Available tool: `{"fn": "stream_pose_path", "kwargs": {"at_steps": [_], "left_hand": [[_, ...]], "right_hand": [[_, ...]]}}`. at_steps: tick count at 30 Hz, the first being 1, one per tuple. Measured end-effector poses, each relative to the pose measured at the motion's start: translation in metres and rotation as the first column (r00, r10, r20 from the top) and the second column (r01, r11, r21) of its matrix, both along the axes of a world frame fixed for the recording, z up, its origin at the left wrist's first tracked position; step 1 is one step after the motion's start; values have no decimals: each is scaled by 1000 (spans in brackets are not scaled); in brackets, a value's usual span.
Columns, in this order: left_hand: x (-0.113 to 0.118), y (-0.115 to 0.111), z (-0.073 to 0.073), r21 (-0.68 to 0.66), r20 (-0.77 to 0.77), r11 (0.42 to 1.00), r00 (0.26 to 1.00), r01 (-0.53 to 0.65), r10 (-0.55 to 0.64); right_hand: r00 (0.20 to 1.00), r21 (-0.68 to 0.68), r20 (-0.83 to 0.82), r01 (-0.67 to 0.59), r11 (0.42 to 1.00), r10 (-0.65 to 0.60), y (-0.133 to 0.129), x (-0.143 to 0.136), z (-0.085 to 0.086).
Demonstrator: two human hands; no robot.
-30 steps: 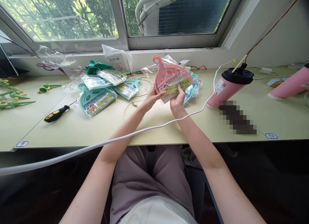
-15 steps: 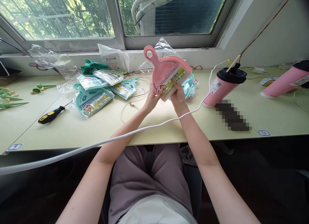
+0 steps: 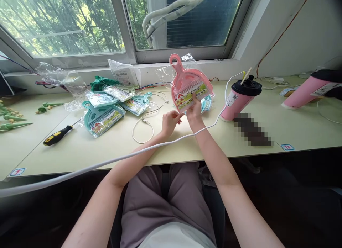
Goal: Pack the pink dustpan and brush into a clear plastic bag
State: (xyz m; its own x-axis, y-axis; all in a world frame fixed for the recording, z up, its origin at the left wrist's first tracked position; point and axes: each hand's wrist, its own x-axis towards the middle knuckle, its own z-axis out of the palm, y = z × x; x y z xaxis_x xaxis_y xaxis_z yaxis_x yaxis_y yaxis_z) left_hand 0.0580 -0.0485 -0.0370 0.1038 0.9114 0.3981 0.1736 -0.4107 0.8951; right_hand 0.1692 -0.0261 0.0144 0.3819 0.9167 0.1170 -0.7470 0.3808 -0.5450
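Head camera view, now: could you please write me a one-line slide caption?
Right hand holds up a pink dustpan-and-brush set over the desk; left hand hovers beside it.

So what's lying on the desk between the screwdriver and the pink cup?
In the head view, between the screwdriver and the pink cup: teal dustpan packs, a thin looped cable, both hands.

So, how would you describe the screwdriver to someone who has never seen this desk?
Start at the long pale desk under the window and look to its left part. In front of the heap of teal dustpan sets lies the screwdriver, alone on the bare surface. It is the only tool with a black and yellow handle.
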Motion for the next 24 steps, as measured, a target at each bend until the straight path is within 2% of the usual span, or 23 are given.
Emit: {"fn": "stream_pose_path", "kwargs": {"at_steps": [2, 5, 10, 14, 17, 20, 24], "left_hand": [[0, -2, -1, 25, 20, 1000, 1000, 11, -11], [-1, -6, 7, 68, 12, 998, 1000, -15, 14], [-3, -14, 18, 129, -98, 984, 986, -122, 135], [-3, -16, 14, 139, -184, 985, 975, -98, 123], [-5, -12, 10, 193, -318, 976, 934, -102, 161], [-7, -7, 8, 292, -474, 955, 860, -50, 190], [-7, -9, 6, 327, -594, 937, 797, 120, 105]], "right_hand": [[999, 2, -38, 18, 1000, -18, 1, 2, 2], [997, 18, -72, 38, 999, -37, 2, 6, 4], [1000, 42, 14, 20, 999, -21, 4, 4, 2], [992, 2, 116, 46, 999, -45, 9, 3, -4], [993, 4, 100, 61, 998, -61, 13, 7, -7], [991, -12, 109, 83, 996, -81, 15, 10, -7], [991, -6, 116, 62, 998, -61, 14, 9, -7]]}}
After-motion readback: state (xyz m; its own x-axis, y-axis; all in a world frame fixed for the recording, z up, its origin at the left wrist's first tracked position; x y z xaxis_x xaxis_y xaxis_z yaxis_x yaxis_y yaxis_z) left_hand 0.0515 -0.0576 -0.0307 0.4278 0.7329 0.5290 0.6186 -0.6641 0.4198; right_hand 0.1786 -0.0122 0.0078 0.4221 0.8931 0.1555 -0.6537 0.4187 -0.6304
